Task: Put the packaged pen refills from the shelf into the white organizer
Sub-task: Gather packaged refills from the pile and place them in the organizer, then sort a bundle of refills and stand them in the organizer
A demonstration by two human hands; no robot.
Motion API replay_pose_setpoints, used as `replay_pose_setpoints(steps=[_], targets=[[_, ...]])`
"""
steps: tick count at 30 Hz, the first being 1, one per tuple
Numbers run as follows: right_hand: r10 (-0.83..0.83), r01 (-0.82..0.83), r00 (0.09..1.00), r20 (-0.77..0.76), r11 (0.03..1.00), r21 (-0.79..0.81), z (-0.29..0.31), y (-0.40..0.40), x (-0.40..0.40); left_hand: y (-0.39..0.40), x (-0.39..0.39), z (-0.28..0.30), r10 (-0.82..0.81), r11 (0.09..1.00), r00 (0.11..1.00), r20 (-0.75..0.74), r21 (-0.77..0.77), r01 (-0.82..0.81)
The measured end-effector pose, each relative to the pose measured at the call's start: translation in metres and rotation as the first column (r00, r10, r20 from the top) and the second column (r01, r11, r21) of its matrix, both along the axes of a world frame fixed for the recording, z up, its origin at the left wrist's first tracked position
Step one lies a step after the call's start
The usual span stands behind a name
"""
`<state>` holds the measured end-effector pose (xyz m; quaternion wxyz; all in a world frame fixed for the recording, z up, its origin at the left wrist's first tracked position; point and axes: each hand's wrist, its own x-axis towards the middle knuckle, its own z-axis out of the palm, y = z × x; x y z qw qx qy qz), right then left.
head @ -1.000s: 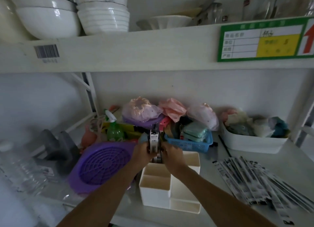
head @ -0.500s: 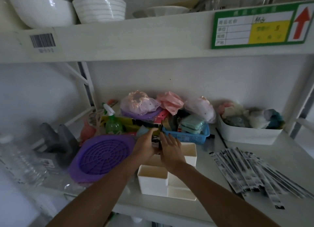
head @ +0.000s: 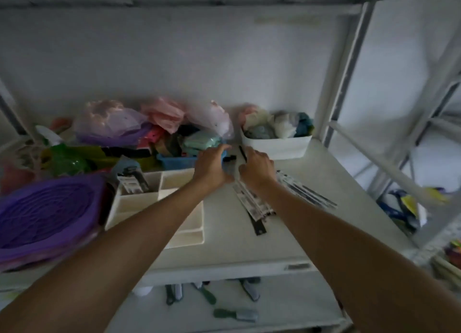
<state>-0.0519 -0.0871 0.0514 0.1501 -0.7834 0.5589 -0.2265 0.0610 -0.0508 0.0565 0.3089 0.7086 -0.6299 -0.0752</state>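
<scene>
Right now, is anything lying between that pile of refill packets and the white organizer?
Nothing visible does. Only bare shelf separates the refill packets from the white organizer to their left. Both hands reach over the pile's far end.

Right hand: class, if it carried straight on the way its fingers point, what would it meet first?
Probably the thin black stick just beyond the right hand, lying on the shelf beside the white bin; depth is unclear.

White shelf (head: 311,183): organizer (head: 179,190), refills (head: 254,203), baskets.
</scene>
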Motion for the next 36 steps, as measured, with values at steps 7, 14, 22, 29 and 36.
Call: replay_pose_setpoints(steps=[7,14,22,29,36], targets=[[-0.073,0.089,0.995,-0.062,0.949,0.302,-0.059,-0.011,-0.065,-0.015,-0.066,-0.065,0.185,0.925,0.926,-0.328,0.376,-0.052],[-0.147,0.14,0.989,-0.001,0.941,0.308,-0.08,-0.019,-0.073,-0.023,-0.075,-0.094,0.451,0.831,0.801,-0.393,0.512,-0.217],[-0.144,0.145,0.989,-0.029,0.925,0.351,-0.089,-0.032,-0.066,-0.038,-0.08,-0.098,0.58,0.774,0.735,-0.351,0.519,-0.363],[-0.18,0.149,0.983,0.029,0.886,0.438,-0.09,-0.035,-0.062,-0.042,-0.088,-0.101,0.544,0.819,0.642,-0.54,0.508,-0.266],[-0.238,0.131,0.956,0.169,0.868,0.479,-0.085,-0.032,-0.065,-0.033,-0.081,-0.097,0.469,0.872,0.456,-0.757,0.479,-0.101]])
